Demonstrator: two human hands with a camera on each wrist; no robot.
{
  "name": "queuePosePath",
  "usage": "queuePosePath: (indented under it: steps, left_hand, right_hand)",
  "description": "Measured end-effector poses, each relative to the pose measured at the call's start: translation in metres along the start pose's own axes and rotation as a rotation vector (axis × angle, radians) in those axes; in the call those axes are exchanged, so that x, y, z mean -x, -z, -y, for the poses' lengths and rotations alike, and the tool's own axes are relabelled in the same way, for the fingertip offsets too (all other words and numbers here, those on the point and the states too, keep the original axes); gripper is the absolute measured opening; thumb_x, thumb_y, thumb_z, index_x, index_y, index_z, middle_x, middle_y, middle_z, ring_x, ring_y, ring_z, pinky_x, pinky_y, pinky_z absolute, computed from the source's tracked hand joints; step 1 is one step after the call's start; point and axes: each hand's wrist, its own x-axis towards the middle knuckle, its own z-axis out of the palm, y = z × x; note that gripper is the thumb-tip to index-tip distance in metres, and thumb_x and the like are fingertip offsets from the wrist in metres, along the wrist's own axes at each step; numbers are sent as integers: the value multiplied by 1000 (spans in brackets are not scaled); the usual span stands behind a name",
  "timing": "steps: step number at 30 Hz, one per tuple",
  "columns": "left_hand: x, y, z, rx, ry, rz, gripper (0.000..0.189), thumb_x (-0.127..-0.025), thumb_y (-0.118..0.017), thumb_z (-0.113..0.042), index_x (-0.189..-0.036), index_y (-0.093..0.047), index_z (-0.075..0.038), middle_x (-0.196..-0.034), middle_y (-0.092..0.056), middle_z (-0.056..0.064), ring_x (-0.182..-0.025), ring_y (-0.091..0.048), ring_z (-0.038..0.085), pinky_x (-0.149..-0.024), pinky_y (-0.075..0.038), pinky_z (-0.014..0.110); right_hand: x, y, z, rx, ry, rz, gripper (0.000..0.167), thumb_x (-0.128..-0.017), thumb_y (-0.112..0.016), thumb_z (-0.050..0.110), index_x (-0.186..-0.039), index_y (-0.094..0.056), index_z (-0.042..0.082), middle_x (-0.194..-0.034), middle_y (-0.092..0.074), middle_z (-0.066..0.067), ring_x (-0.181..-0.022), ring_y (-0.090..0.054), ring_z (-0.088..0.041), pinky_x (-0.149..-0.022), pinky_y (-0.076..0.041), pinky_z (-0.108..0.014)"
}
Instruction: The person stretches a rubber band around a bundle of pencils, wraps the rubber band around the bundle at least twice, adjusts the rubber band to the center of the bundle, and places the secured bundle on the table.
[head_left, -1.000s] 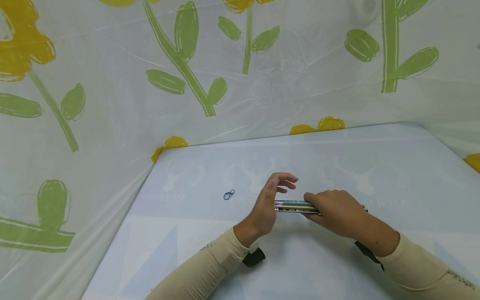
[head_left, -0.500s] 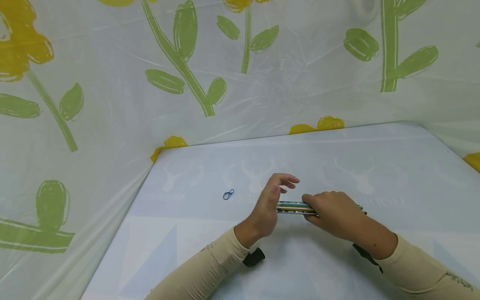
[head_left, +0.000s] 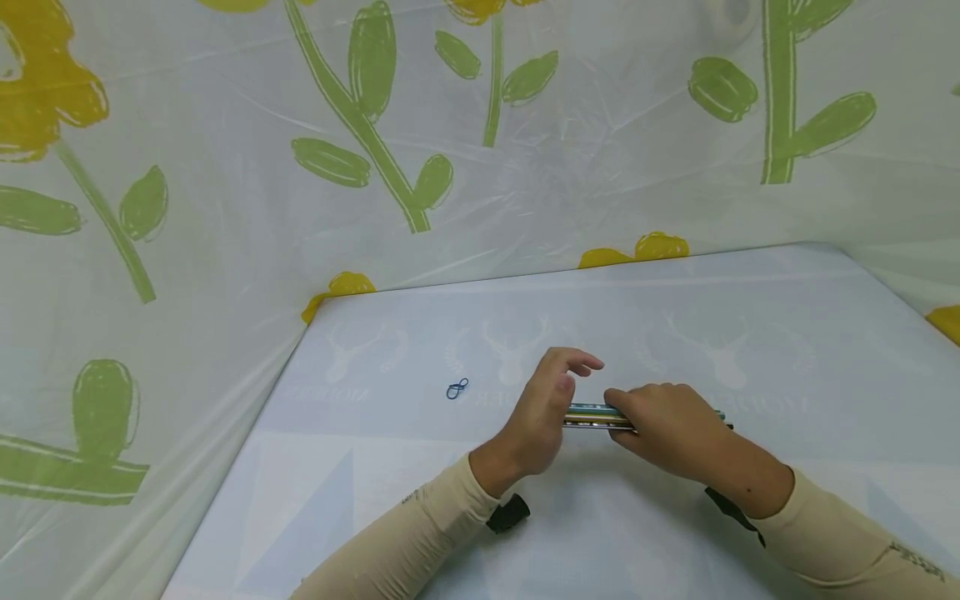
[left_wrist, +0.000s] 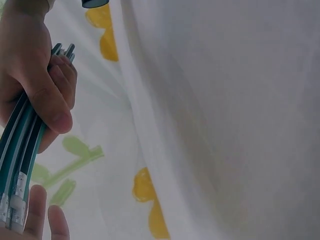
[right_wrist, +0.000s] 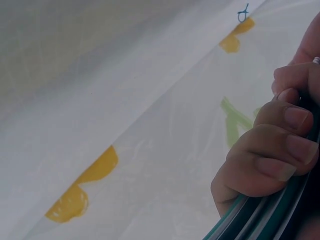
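My right hand (head_left: 667, 427) grips a bundle of several pencils (head_left: 592, 416), held level above the table. In the right wrist view its fingers (right_wrist: 270, 145) curl round the shafts. The left wrist view shows metal ferrules and pale erasers (left_wrist: 18, 202) at the end toward my left hand (head_left: 534, 417). That hand stands upright with its palm against this end, its fingers loosely bent and extended past the pencils. To the left of it, a twisted blue rubber band (head_left: 457, 388) lies on the table.
The table (head_left: 360, 500) has a pale cover with deer prints and blue triangles. Behind and to the left hangs a white sheet (head_left: 225, 125) with yellow flowers and green leaves. A black strap piece (head_left: 508, 514) sits under the left wrist.
My left hand has shifted slightly right, toward the right hand, and less of the pencils shows between the two. The right hand has barely moved, and the rubber band lies where it was.
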Motion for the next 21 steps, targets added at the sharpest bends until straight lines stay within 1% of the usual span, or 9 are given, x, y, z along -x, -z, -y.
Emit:
queuePosePath:
  steps: [6, 11, 16, 21]
  left_hand:
    - [-2, 3, 3, -24, 0, -10, 74, -104, -5, -59, -129, -51, -7, -132, -51, 10, -118, -51, 23, -101, -43, 33]
    - [-4, 6, 5, -33, 20, -12, 68, -106, -9, -56, -128, -52, -8, -130, -52, 10, -120, -51, 24, -103, -43, 34]
    - [-4, 9, 4, -43, 42, -1, 63, -106, -13, -53, -127, -54, -10, -128, -53, 8, -117, -52, 22, -100, -44, 32]
    - [-5, 11, 5, -63, 56, -5, 62, -107, -15, -52, -126, -55, -10, -128, -55, 8, -113, -52, 20, -97, -45, 31]
  right_hand:
    - [-1, -1, -2, -2, -6, -2, 24, -81, -79, 15, -80, -56, 17, -58, -44, 11, -53, -36, -6, -49, -33, -23]
    - [-1, -1, -5, 0, -13, 6, 26, -81, -80, 16, -79, -54, 18, -58, -44, 11, -54, -37, -7, -50, -33, -23]
    - [-1, -2, -7, -6, -16, 9, 27, -81, -80, 15, -77, -53, 18, -58, -44, 11, -54, -37, -7, -49, -33, -23]
    - [-2, -3, -10, -7, -22, 15, 26, -81, -79, 15, -78, -54, 17, -58, -44, 10, -54, -37, -7, -50, -33, -23]
